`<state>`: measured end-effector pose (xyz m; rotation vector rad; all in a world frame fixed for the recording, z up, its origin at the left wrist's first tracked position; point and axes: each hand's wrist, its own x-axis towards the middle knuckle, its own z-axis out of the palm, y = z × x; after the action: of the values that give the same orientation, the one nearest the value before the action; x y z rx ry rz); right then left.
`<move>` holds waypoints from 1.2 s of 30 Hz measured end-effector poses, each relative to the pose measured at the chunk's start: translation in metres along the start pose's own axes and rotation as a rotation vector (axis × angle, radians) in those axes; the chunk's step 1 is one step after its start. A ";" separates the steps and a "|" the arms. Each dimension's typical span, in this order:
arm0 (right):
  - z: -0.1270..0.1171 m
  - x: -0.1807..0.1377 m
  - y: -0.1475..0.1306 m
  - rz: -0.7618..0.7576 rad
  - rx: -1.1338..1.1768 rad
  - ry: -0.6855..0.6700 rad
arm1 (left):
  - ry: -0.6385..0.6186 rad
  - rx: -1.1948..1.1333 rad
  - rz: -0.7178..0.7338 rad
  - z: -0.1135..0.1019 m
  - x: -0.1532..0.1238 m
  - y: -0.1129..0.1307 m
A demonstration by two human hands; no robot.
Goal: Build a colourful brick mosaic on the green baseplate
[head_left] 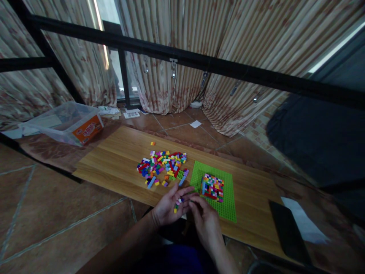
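My left hand [168,207] is turned palm up at the table's front edge, fingers stretched out. Several small building bricks [178,203], among them yellow, white and purple ones, rest in that palm. Against its fingertips, my right hand [207,219] has thumb and forefinger pinched together; what is between them is too small to make out. Just beyond the right hand lies a green baseplate [228,211], bearing a multicoloured block of bricks [213,186] with a recess at its left side. A loose pile of mixed bricks [162,163] spreads beyond my left hand.
The wooden table [111,160] runs across the view. A dark flat object [288,230] and white paper [303,220] are at its right end. To the far left stands a clear plastic box [67,121] with an orange label. A black metal bar [188,57] crosses before the curtains.
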<state>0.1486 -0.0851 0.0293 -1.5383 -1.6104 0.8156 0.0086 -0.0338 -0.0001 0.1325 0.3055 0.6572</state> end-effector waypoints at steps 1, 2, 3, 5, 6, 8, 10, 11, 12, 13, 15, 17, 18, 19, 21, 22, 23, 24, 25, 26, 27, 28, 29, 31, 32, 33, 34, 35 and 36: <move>-0.005 0.002 0.001 0.033 0.021 0.028 | -0.005 0.002 0.005 0.000 0.000 0.000; -0.010 0.004 0.003 0.060 0.030 0.068 | -0.009 0.006 0.010 0.000 0.000 -0.001; -0.016 0.007 0.005 0.077 0.030 0.116 | -0.012 0.013 0.009 0.000 0.000 -0.001; -0.027 0.014 0.012 0.076 0.012 0.218 | -0.012 0.036 0.005 -0.001 0.000 -0.001; -0.032 0.018 0.016 0.065 0.000 0.253 | -0.013 0.051 0.003 -0.001 0.000 -0.001; -0.040 0.026 0.025 0.052 -0.027 0.285 | -0.015 0.076 0.003 -0.001 0.000 -0.001; -0.043 0.034 0.032 0.076 -0.050 0.301 | -0.020 0.087 0.007 -0.002 0.000 -0.001; -0.043 0.038 0.035 0.097 -0.055 0.307 | -0.020 0.088 0.008 -0.003 0.001 -0.001; -0.043 0.041 0.037 0.116 -0.060 0.313 | -0.018 0.087 0.009 -0.003 0.001 -0.002; -0.043 0.045 0.039 0.130 -0.069 0.317 | -0.014 0.085 0.009 -0.004 0.001 -0.002; -0.041 0.051 0.040 0.135 -0.114 0.312 | -0.006 0.079 0.007 -0.004 0.001 -0.002; -0.041 0.056 0.038 0.107 -0.189 0.295 | 0.002 0.073 0.002 -0.004 0.000 -0.002; -0.041 0.058 0.037 0.083 -0.224 0.285 | 0.004 0.069 0.000 -0.004 0.000 -0.002; -0.041 0.060 0.036 0.055 -0.254 0.275 | 0.004 0.065 -0.001 -0.004 0.000 -0.002; -0.041 0.063 0.034 -0.002 -0.298 0.258 | 0.005 0.058 -0.003 -0.004 0.000 -0.002; -0.041 0.064 0.033 -0.026 -0.316 0.252 | 0.006 0.056 -0.002 -0.004 0.000 -0.002; -0.040 0.065 0.033 -0.044 -0.333 0.250 | 0.008 0.054 -0.002 -0.004 0.000 -0.002; -0.039 0.065 0.033 -0.056 -0.352 0.251 | 0.011 0.053 -0.002 -0.004 0.000 -0.002; -0.038 0.066 0.033 -0.064 -0.374 0.255 | 0.014 0.053 -0.003 -0.004 0.000 -0.002; -0.037 0.067 0.034 -0.068 -0.397 0.257 | 0.014 0.053 -0.004 -0.003 0.000 -0.002; -0.035 0.067 0.035 -0.068 -0.421 0.260 | 0.012 0.053 -0.006 -0.003 0.000 -0.002; -0.034 0.067 0.036 -0.065 -0.444 0.261 | 0.009 0.052 -0.008 -0.003 0.000 -0.002; -0.033 0.068 0.037 -0.061 -0.461 0.262 | 0.006 0.051 -0.010 -0.002 0.000 -0.002; -0.031 0.068 0.039 -0.059 -0.472 0.264 | 0.004 0.051 -0.011 -0.002 0.000 -0.002; -0.030 0.069 0.040 -0.062 -0.468 0.270 | 0.006 0.052 -0.011 -0.001 0.000 -0.002; -0.030 0.069 0.041 -0.066 -0.460 0.275 | 0.010 0.052 -0.010 -0.001 0.000 -0.002; -0.030 0.069 0.041 -0.068 -0.451 0.280 | 0.014 0.051 -0.010 -0.001 0.000 -0.002; -0.030 0.069 0.041 -0.069 -0.442 0.284 | 0.017 0.050 -0.011 -0.001 0.000 -0.002; -0.030 0.068 0.041 -0.067 -0.432 0.286 | 0.021 0.047 -0.012 0.000 0.000 -0.002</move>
<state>0.1964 -0.0159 0.0156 -1.7886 -1.6786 0.1983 0.0096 -0.0354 -0.0009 0.1689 0.3422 0.6401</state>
